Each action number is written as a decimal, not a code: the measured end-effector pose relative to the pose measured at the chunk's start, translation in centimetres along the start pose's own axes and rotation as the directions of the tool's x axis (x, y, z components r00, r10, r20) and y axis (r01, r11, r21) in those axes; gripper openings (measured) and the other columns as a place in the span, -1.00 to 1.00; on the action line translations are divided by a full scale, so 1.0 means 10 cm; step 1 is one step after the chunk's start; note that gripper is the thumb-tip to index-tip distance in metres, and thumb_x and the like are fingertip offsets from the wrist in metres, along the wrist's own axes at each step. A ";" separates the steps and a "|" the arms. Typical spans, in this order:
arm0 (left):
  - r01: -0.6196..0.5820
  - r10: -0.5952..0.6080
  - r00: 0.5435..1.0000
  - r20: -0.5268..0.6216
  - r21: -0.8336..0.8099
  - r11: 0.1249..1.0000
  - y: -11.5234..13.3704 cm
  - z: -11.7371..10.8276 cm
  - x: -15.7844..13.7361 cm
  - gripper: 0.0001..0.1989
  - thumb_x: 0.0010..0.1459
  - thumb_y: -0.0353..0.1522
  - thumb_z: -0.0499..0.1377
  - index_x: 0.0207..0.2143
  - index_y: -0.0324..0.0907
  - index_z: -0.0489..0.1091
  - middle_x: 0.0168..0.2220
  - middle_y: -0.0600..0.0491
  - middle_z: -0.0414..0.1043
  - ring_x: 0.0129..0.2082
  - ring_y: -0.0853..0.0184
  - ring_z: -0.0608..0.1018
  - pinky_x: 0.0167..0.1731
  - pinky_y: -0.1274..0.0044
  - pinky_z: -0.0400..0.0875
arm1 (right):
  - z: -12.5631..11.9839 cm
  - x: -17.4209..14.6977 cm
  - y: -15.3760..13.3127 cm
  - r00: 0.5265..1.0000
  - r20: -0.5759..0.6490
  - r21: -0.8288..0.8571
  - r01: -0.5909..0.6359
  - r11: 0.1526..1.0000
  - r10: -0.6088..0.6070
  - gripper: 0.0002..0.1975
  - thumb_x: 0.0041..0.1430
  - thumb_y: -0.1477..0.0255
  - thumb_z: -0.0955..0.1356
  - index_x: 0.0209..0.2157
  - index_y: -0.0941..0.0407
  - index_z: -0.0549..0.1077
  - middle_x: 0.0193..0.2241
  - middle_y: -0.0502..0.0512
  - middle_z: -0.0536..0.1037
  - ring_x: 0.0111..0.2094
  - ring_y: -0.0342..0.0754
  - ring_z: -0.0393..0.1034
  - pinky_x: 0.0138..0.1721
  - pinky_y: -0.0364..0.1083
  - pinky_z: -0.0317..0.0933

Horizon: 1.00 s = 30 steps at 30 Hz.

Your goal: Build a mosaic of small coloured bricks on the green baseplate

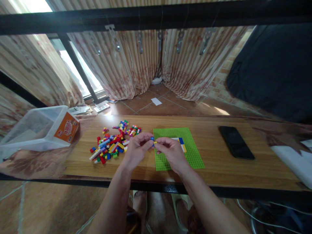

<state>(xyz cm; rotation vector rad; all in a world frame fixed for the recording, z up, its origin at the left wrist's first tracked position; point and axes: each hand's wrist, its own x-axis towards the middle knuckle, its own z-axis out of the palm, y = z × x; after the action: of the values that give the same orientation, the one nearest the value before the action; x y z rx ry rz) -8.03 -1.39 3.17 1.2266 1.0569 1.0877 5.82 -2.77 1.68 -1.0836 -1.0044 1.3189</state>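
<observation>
My left hand (138, 146) pinches a small blue toy brick (152, 138) between thumb and fingers. Close against it, my right hand (170, 150) grips a small yellow brick (155, 143). The two bricks meet or nearly meet; the fingertips hide whether they are joined. Both hands are over the left part of a green studded baseplate (192, 156). On that plate, partly covered by my right hand, lie white, blue and yellow bricks (181, 141). A loose pile of mixed coloured bricks (109, 148) spreads out left of my left hand.
A black phone (236, 142) lies on the wooden board (214, 177) at the right. At the far left stands a clear plastic bin (39, 126) with an orange label. A dark bar (156, 16) with hanging hooks crosses above, before curtains (117, 65).
</observation>
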 end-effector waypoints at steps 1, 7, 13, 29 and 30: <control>0.011 -0.011 1.000 0.010 -0.031 0.999 0.01 0.02 -0.01 -0.70 -0.04 -0.26 0.31 -0.25 -0.22 0.45 -0.38 0.07 0.51 -0.46 0.43 0.50 -0.40 0.58 0.43 | -0.03 0.00 -0.02 1.000 0.003 0.017 -0.013 1.000 0.013 -0.75 -0.18 0.24 0.50 -0.46 0.10 0.54 -0.53 -0.02 0.55 -0.55 -0.16 0.35 -0.49 -0.14 0.30; 0.034 -0.042 0.996 -0.075 -0.110 0.993 -0.03 0.03 0.03 -0.68 -0.08 -0.25 0.32 -0.28 -0.23 0.45 -0.42 0.10 0.48 -0.48 0.45 0.49 -0.42 0.59 0.43 | -0.65 0.08 -0.20 0.986 -0.144 -0.115 0.067 0.991 -0.083 -0.76 -0.14 0.26 0.49 -0.38 0.07 0.57 -0.51 -0.03 0.55 -0.54 -0.15 0.36 -0.44 -0.10 0.31; 0.097 -0.103 0.984 -0.148 -0.050 0.994 -0.09 0.01 0.11 -0.72 -0.06 -0.26 0.27 -0.30 -0.24 0.44 -0.48 0.12 0.45 -0.52 0.48 0.47 -0.45 0.61 0.41 | -1.14 0.11 -0.15 0.937 -0.073 -0.673 0.206 0.710 -0.341 -0.83 0.07 0.29 0.38 -0.38 0.07 0.58 -0.36 0.07 0.58 -0.31 -0.02 0.44 -0.19 0.01 0.30; 0.093 -0.102 0.990 -0.101 -0.095 0.991 -0.09 0.07 0.12 -0.76 -0.08 -0.30 0.29 -0.35 -0.26 0.46 -0.47 0.11 0.44 -0.50 0.48 0.45 -0.46 0.62 0.39 | -0.99 0.17 0.03 0.909 0.234 -0.876 0.351 0.331 -0.345 -0.79 0.19 0.38 0.28 -0.34 0.07 0.57 -0.21 0.14 0.46 -0.17 0.05 0.38 -0.09 0.09 0.29; 0.093 -0.103 0.990 -0.098 -0.094 0.991 -0.09 0.07 0.12 -0.77 -0.07 -0.31 0.28 -0.34 -0.27 0.46 -0.47 0.11 0.44 -0.50 0.49 0.44 -0.47 0.63 0.38 | -0.99 0.17 0.03 0.908 0.233 -0.878 0.350 0.327 -0.348 -0.78 0.19 0.38 0.28 -0.34 0.06 0.57 -0.21 0.14 0.46 -0.17 0.05 0.38 -0.09 0.09 0.29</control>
<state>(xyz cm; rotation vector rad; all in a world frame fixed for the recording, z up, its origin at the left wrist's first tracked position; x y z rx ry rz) -7.05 -0.32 2.26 1.0460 1.1229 1.1194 15.44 -1.36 -0.87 -1.5169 -1.9573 0.2835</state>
